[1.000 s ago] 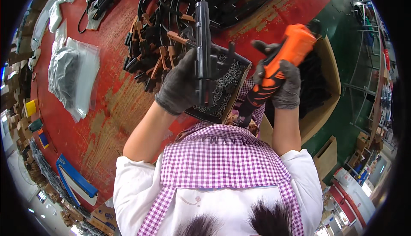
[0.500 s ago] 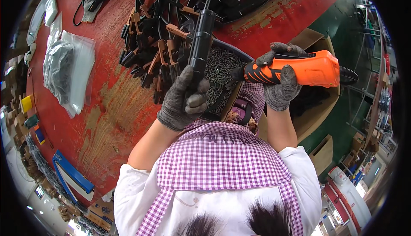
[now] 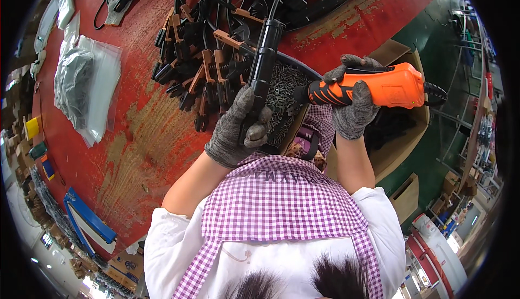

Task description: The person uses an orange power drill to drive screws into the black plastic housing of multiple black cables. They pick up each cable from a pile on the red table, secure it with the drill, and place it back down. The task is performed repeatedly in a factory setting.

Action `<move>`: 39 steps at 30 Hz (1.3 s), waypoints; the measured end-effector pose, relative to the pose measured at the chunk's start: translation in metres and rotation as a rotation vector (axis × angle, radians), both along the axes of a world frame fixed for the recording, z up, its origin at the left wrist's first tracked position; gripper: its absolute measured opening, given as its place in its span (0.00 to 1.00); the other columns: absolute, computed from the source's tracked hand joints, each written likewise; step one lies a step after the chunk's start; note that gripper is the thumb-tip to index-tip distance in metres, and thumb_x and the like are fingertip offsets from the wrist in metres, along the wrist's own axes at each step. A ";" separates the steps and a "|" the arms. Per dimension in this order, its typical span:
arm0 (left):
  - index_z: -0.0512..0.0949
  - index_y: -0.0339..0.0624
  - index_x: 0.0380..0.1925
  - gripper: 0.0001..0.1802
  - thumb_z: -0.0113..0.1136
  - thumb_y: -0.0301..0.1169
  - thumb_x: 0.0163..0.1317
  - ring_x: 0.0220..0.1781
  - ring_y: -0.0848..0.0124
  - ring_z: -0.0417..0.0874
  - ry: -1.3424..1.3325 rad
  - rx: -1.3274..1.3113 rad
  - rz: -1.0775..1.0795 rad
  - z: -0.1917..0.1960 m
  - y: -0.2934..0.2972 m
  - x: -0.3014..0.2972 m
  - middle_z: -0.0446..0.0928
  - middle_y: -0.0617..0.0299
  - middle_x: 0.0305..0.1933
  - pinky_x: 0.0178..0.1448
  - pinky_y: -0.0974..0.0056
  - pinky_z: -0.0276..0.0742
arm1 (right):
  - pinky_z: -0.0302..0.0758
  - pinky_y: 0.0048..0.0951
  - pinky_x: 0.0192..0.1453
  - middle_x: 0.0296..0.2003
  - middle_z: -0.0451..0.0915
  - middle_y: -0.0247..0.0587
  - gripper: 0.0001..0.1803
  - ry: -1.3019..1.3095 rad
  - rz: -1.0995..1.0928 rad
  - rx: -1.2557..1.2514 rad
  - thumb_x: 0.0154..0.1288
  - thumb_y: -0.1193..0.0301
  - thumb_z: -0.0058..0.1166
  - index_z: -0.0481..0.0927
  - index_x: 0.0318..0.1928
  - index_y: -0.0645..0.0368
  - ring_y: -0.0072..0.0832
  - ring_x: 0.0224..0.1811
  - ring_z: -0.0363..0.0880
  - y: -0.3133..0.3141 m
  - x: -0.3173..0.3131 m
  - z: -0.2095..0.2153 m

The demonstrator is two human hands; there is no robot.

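My gloved left hand (image 3: pixel 237 131) is wrapped around a black cylindrical handle (image 3: pixel 264 60), which tilts up and to the right with a cable leaving its far end. In my gloved right hand (image 3: pixel 355 104) lies an orange and black electric screwdriver (image 3: pixel 387 85), its dark nose pointing left toward the handle but apart from it. Below and between both hands sits a bin of small screws (image 3: pixel 284 85). Left of the handle are piled several black electrode holders with copper-coloured jaws (image 3: pixel 208 66). My left palm hides the handle's near end.
The worn red table (image 3: pixel 146 158) carries clear plastic bags (image 3: pixel 89 87) at the left and black cables (image 3: pixel 303 6) at the far side. An open cardboard box (image 3: pixel 401 142) with dark contents stands right, under the screwdriver. A blue-edged frame (image 3: pixel 89 220) lies near left.
My left hand has shifted slightly right, and the handle now leans more to the right. The screwdriver has moved a little to the left in my right hand's grip.
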State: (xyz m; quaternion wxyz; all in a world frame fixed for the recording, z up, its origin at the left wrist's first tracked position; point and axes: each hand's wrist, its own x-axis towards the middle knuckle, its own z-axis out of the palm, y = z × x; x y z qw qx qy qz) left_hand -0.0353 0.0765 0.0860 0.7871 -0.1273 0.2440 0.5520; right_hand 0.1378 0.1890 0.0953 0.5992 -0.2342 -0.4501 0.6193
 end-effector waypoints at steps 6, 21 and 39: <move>0.64 0.52 0.48 0.20 0.44 0.50 0.62 0.11 0.82 0.65 -0.016 -0.020 -0.024 0.000 0.002 0.002 0.70 0.62 0.25 0.10 0.80 0.58 | 0.75 0.40 0.38 0.42 0.72 0.52 0.22 0.016 -0.028 0.012 0.55 0.68 0.53 0.64 0.49 0.61 0.35 0.35 0.76 -0.002 0.004 0.011; 0.67 0.48 0.42 0.22 0.43 0.53 0.61 0.10 0.81 0.66 -0.064 -0.026 -0.011 -0.002 0.003 0.002 0.72 0.60 0.23 0.09 0.80 0.58 | 0.72 0.29 0.28 0.42 0.73 0.44 0.26 0.307 0.143 0.223 0.51 0.61 0.52 0.66 0.50 0.60 0.26 0.28 0.72 0.002 0.003 0.100; 0.62 0.53 0.48 0.16 0.50 0.36 0.61 0.13 0.81 0.67 -0.064 0.058 -0.047 0.001 0.001 -0.004 0.72 0.62 0.26 0.12 0.80 0.60 | 0.73 0.33 0.30 0.41 0.73 0.45 0.26 0.299 0.148 0.091 0.49 0.60 0.54 0.67 0.48 0.58 0.31 0.30 0.74 -0.002 -0.016 0.084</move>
